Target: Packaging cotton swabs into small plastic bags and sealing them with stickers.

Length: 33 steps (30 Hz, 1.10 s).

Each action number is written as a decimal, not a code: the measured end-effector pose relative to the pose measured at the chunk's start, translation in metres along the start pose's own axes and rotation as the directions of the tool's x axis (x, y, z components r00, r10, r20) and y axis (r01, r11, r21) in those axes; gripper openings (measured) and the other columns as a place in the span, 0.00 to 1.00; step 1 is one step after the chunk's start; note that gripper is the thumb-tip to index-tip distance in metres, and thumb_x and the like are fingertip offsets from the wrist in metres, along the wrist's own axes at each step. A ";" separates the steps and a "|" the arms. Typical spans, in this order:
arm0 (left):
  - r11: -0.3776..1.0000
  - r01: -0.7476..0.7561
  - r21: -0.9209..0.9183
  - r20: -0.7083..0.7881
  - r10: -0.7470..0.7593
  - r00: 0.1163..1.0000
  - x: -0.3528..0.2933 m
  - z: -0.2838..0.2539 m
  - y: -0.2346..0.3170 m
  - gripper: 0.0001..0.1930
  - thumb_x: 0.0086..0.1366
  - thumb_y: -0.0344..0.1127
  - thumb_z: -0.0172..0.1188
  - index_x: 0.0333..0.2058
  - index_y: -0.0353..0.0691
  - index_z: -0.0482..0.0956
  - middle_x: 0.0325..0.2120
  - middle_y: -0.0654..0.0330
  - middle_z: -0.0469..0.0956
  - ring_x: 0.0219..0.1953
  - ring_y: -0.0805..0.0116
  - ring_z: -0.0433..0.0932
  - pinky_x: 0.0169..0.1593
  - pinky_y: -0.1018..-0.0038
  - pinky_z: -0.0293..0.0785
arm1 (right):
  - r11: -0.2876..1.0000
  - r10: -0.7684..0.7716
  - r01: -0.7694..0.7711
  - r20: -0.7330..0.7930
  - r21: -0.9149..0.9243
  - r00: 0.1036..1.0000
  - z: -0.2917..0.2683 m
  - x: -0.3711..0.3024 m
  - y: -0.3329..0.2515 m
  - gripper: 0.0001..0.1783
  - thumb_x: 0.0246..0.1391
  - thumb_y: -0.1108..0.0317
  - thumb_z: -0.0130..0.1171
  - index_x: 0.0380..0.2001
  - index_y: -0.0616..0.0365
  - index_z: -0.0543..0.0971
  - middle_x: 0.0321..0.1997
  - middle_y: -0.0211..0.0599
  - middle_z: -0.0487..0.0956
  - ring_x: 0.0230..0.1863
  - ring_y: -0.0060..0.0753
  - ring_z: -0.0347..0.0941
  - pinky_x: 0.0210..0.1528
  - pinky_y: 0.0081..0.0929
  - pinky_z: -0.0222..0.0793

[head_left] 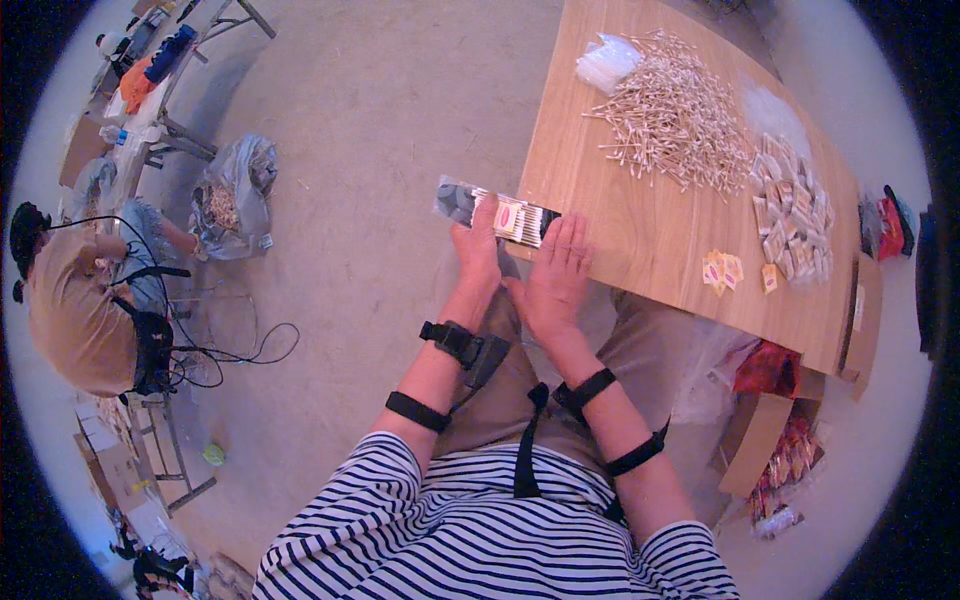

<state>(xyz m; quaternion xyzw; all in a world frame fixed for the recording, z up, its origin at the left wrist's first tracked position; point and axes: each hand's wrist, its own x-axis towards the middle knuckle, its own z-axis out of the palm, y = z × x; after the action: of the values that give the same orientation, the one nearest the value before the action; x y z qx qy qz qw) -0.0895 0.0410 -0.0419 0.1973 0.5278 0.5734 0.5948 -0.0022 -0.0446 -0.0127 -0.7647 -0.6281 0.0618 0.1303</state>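
Note:
My left hand (474, 258) grips a small clear pack of cotton swabs (524, 226) at the near-left corner of the table, its thumb lying over the top. A yellowish label card (507, 217) with a red mark sits on the swabs in the pack. The left end of the wrapping looks dark and loose. My right hand (556, 285) is palm down with fingers stretched, its fingertips by the pack's right end over the table's corner. Whether those fingertips press on the pack is hard to tell.
On the wooden table (565, 150) lie a heap of loose cotton swabs (675, 115), clear bags (608, 63), many filled packs (792, 215) and label cards (722, 270). An open carton (755, 440) stands below right. At left, another person (85, 310) sits near a plastic bag (240, 190).

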 end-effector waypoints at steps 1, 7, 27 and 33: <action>1.000 -0.004 -0.004 0.004 0.004 1.000 0.000 0.000 0.000 0.16 0.65 0.42 0.66 0.41 0.33 0.78 0.34 0.61 0.81 0.33 0.73 0.79 0.37 0.73 0.76 | 1.000 0.007 -0.007 -0.006 -0.001 1.000 0.002 0.002 -0.003 0.66 0.38 0.50 0.76 0.71 0.71 0.48 0.78 0.58 0.46 0.80 0.55 0.36 0.77 0.55 0.34; 0.999 0.015 -0.045 0.016 -0.015 1.000 0.002 -0.002 -0.003 0.13 0.68 0.39 0.64 0.41 0.34 0.78 0.34 0.62 0.80 0.33 0.74 0.79 0.37 0.73 0.76 | 0.997 -0.019 0.019 -0.003 -0.071 1.000 0.009 0.007 -0.017 0.57 0.44 0.54 0.70 0.69 0.73 0.53 0.78 0.57 0.47 0.79 0.55 0.37 0.77 0.56 0.33; 1.000 -0.022 -0.021 0.085 0.024 0.996 0.032 -0.030 0.030 0.11 0.68 0.44 0.61 0.35 0.43 0.79 0.29 0.70 0.76 0.29 0.80 0.73 0.32 0.79 0.69 | 1.000 0.009 -0.008 0.037 -0.007 0.999 -0.005 0.015 -0.013 0.62 0.39 0.51 0.76 0.71 0.64 0.54 0.79 0.46 0.48 0.80 0.49 0.38 0.76 0.57 0.35; 0.997 -0.047 -0.067 0.044 0.051 0.998 0.042 -0.031 0.016 0.06 0.64 0.34 0.65 0.35 0.40 0.79 0.29 0.69 0.77 0.31 0.79 0.74 0.34 0.78 0.70 | 1.000 0.007 -0.006 0.043 -0.021 0.999 -0.004 0.016 -0.014 0.62 0.38 0.51 0.77 0.71 0.64 0.54 0.79 0.44 0.47 0.80 0.49 0.36 0.76 0.60 0.35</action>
<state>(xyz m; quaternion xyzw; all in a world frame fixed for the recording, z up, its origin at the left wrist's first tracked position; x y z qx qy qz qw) -0.1322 0.0717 -0.0568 0.2035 0.4896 0.6003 0.5987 -0.0112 -0.0265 -0.0039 -0.7665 -0.6289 0.0722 0.1084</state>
